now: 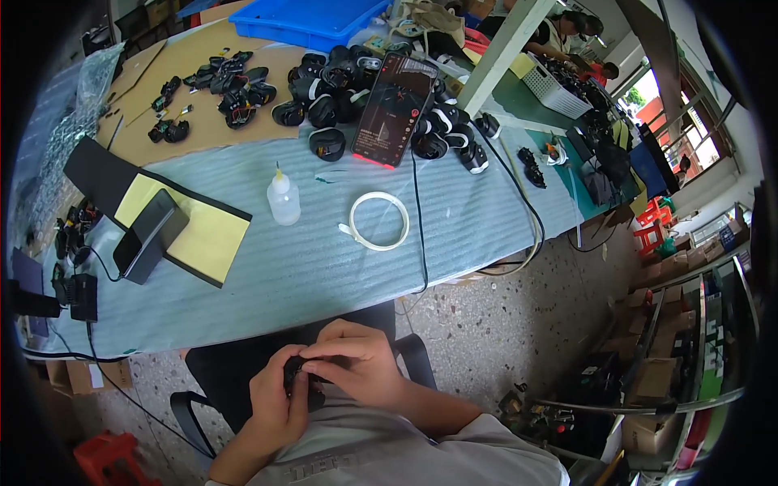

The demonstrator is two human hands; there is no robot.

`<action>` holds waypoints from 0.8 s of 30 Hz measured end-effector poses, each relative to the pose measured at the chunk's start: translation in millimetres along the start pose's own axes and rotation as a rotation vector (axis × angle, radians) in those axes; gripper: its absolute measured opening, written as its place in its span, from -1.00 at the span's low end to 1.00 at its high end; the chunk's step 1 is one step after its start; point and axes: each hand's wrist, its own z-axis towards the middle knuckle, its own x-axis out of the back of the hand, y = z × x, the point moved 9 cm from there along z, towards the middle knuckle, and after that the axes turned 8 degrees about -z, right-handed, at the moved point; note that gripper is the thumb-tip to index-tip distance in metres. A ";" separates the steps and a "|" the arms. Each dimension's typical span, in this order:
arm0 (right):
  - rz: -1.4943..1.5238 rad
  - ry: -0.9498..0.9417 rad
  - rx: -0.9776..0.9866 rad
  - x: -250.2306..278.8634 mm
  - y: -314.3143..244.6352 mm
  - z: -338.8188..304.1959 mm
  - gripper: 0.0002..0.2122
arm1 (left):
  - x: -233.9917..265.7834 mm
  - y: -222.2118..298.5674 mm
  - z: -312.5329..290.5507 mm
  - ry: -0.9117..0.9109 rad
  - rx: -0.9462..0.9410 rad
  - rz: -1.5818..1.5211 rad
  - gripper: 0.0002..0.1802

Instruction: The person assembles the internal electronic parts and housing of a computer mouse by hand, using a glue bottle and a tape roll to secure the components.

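Worktop [324, 267], covered with pale ribbed foam sheet, ran across the upper half of the view; a brown cardboard sheet [203, 89] lay over its far left part. A blue tray [304, 20] sat at the far edge. A heap of black parts [356, 97] was spread across the middle of the far side, with a smaller scatter [219, 81] on the cardboard. A phone [397, 109], screen lit, stood propped against the heap, tilted back. A black cable [420, 227] ran down from it over the near edge of the worktop. At left, a yellow sheet on black backing [207, 239] lay flat, with a dark box [150, 235] resting across its near corner. A small clear squeeze bottle [284, 198] stood upright near the centre. Just to its right lay a white ring of tape [379, 220], flat on the foam.

Below the worktop edge, both hands were together over the lap. Left hand [275, 401] and right hand [361, 364] had their fingers curled closed around one small black part [298, 374], held between them, well apart from the worktop. The part was mostly hidden by the fingers; shape not readable.

Another person [567, 32] worked at the far end of the table, upper right.
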 end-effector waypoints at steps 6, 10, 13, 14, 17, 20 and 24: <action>-0.279 0.124 0.170 4.8 -25.5 -3.4 -0.80 | 3.0 7.8 4.4 0.006 0.000 0.147 -0.61; -0.314 0.107 0.227 4.5 -30.0 2.4 -0.81 | 6.8 10.5 2.8 -0.004 -0.025 0.119 -0.59; -0.277 0.000 0.202 1.6 -26.1 4.6 -0.81 | 5.9 11.5 1.2 -0.061 -0.021 0.132 -0.61; -0.269 -0.008 0.213 0.5 -27.2 5.1 -0.81 | 9.1 12.5 2.0 -0.049 -0.023 0.142 -0.61; -0.278 -0.001 0.187 1.2 -27.9 7.9 -0.85 | 9.6 13.1 3.5 -0.100 -0.022 0.164 -0.61; -0.231 -0.059 0.088 -6.0 -19.3 10.9 -0.86 | 13.4 9.7 -0.7 -0.114 0.026 0.142 -0.61; -0.213 -0.029 0.007 -8.0 -14.4 10.4 -0.82 | 15.1 8.4 0.5 -0.106 0.025 0.121 -0.62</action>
